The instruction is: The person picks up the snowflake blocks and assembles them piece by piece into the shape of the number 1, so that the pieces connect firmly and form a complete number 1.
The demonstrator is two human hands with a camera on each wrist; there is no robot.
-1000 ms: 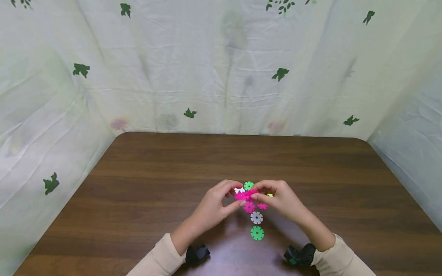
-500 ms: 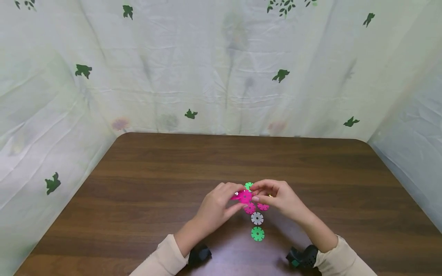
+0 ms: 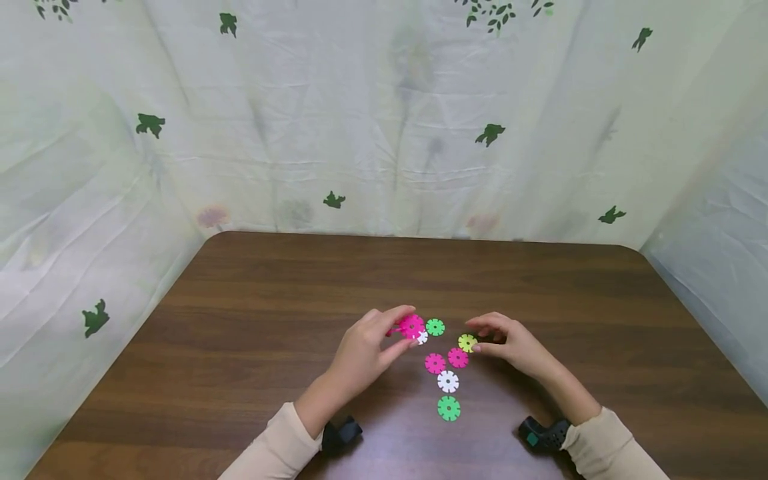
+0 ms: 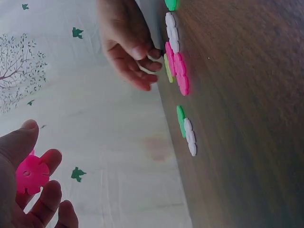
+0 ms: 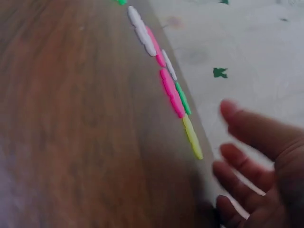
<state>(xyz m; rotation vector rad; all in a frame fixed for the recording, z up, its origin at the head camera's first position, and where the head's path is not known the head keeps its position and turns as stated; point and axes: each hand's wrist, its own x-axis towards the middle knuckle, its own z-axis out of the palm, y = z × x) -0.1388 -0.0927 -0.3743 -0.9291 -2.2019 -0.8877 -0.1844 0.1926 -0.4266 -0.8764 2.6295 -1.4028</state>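
Fingers of the left hand (image 3: 363, 350) pinch a pink disc (image 3: 411, 327) above the table (image 3: 270, 300); whether the pink behind it is joined on, I cannot tell. What has changed is the right hand (image 3: 521, 345): it has drawn away from the held piece, its fingers apart and gripping nothing, so the work seems to rest with the left alone. Near the right thumb lies a yellow disc (image 3: 467, 343), heading a bent line of two flat pink discs (image 3: 458, 357), a white disc (image 3: 447, 381) and a green disc (image 3: 449, 408). Another white disc (image 3: 423, 338) and another green disc (image 3: 435, 327) lie beside the held one. Beyond the brown wood-grain table hangs pale cloth (image 3: 360, 100) with green bird-like shapes (image 3: 152, 125).
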